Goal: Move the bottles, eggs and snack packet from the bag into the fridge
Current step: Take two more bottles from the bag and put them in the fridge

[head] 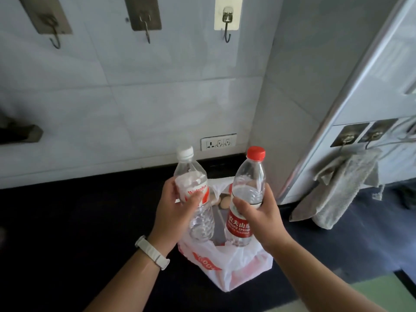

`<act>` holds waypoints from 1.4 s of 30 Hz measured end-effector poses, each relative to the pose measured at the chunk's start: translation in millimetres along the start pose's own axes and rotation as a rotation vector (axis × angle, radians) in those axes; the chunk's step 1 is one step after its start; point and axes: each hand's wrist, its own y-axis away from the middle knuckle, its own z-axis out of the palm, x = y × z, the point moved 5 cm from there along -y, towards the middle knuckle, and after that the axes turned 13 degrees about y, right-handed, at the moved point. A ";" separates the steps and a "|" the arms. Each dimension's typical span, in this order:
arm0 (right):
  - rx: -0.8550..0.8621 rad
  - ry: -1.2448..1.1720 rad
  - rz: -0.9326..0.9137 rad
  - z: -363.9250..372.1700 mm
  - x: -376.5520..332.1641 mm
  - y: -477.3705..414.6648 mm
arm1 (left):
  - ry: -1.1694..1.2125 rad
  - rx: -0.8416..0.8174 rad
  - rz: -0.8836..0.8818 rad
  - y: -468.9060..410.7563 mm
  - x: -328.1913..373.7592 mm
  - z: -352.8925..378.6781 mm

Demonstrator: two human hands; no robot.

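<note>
My left hand [174, 211] grips a clear water bottle with a white cap [193, 190] around its red-and-white label. My right hand [258, 215] holds a second clear bottle with a red cap [248, 179] and a red label, just above the label. Both bottles are upright, held above a white plastic bag with red print [227, 264] that sits open on the dark counter. Between the bottles, brown eggs [224, 202] show inside the bag. No snack packet is visible.
The white fridge [369, 91] stands at the right, closed, with a grey cloth [342, 194] hanging from hooks on its side. A wall socket [218, 141] sits behind the bag. Several hooks [227, 21] are stuck on the tiled wall. The dark counter [78, 221] stretches left.
</note>
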 end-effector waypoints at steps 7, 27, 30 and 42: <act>-0.177 -0.039 -0.043 -0.8 -0.2 1.5 | -0.022 0.119 -0.006 33.0 -0.6 4.6; -0.744 -0.074 -0.141 76.3 -27.5 52.0 | -0.186 0.868 0.089 200.7 51.1 -31.6; -0.805 -0.053 -0.181 93.7 -40.4 70.7 | -0.210 0.963 0.121 230.1 58.0 -47.0; -0.977 0.008 -0.201 215.1 -84.0 202.0 | -0.188 1.200 0.184 378.6 79.2 -159.6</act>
